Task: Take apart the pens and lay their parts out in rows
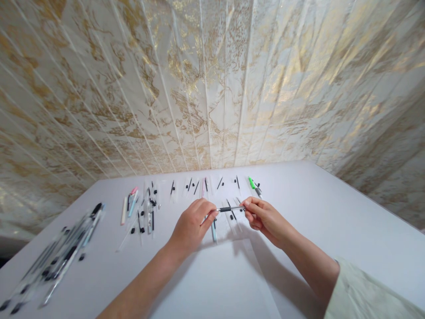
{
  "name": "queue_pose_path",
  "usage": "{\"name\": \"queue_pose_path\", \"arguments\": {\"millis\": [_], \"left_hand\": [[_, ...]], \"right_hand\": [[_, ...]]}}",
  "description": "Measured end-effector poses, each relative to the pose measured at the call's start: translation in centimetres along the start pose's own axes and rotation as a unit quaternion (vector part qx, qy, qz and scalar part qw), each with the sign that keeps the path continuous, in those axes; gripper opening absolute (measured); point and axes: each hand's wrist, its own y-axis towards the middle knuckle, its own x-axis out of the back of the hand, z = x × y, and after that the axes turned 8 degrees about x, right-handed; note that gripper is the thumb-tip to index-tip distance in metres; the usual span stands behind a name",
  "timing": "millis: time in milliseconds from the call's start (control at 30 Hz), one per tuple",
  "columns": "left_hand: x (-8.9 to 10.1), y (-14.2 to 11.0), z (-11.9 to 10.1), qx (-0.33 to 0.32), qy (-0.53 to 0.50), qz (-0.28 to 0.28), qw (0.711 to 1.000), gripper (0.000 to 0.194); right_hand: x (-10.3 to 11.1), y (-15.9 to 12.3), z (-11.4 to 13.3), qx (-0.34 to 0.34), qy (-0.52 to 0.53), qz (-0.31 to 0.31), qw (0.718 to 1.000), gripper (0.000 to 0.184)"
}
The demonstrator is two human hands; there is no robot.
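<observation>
A slim pen (226, 209) with a black grip section is held level above the table, stretched between both hands. My left hand (194, 221) pinches its left end between thumb and fingers. At the other end, my right hand (264, 219) is closed on the pen's right tip, the fingers curled. Beneath the hands lie loose pen parts, among them a light blue pen (214, 231) and thin dark refills (233, 213). A sheet of white paper (219, 279) lies on the near side, partly under my left forearm.
On the white table (348, 230), a heap of clear pens (68, 252) lies at the left. Pastel pens (124, 210) and several refills with black caps (142, 221) sit farther in. A green highlighter (252, 182) rests at the back. A gold-patterned curtain (199, 88) hangs behind.
</observation>
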Motion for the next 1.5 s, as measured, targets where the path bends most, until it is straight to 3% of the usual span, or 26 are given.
{"name": "queue_pose_path", "arguments": {"millis": [167, 367, 533, 700, 900, 1133, 1200, 1367, 1500], "left_hand": [[-0.2, -0.1, 0.0, 0.039, 0.037, 0.042, 0.998, 0.032], [-0.4, -0.1, 0.0, 0.067, -0.022, 0.048, 0.996, 0.019], [-0.4, -0.2, -0.1, 0.111, -0.024, 0.055, 0.992, 0.036], [-0.3, -0.1, -0.3, 0.103, -0.061, 0.047, 0.992, 0.021], [-0.3, -0.2, -0.1, 0.151, -0.073, 0.057, 0.984, 0.042], [-0.3, 0.0, -0.4, 0.149, -0.11, 0.071, 0.98, 0.029], [-0.2, 0.1, -0.1, 0.169, -0.132, 0.052, 0.975, 0.03], [0.0, 0.8, 2.2, 0.243, -0.163, -0.063, 0.954, 0.027], [-0.3, 0.8, 4.3, 0.269, -0.089, -0.062, 0.957, 0.021]], "right_hand": [[-0.1, 0.0, 0.2, 0.006, -0.013, 0.019, 1.0, 0.026], [-0.3, -0.1, 0.3, 0.008, -0.021, 0.022, 1.0, 0.026], [-0.2, -0.1, 0.1, 0.006, -0.015, 0.027, 1.0, 0.026], [-0.1, 0.0, 0.0, 0.011, -0.011, 0.023, 1.0, 0.025], [-0.1, 0.0, -0.1, 0.007, -0.011, 0.023, 1.0, 0.025], [0.1, 0.1, -0.1, 0.009, -0.013, 0.013, 1.0, 0.026], [0.2, 0.3, -0.1, 0.011, -0.014, 0.003, 1.0, 0.025], [0.7, 0.7, -0.2, 0.031, -0.008, -0.062, 0.998, 0.027], [0.8, 0.9, -0.8, 0.034, -0.001, -0.079, 0.996, 0.027]]}}
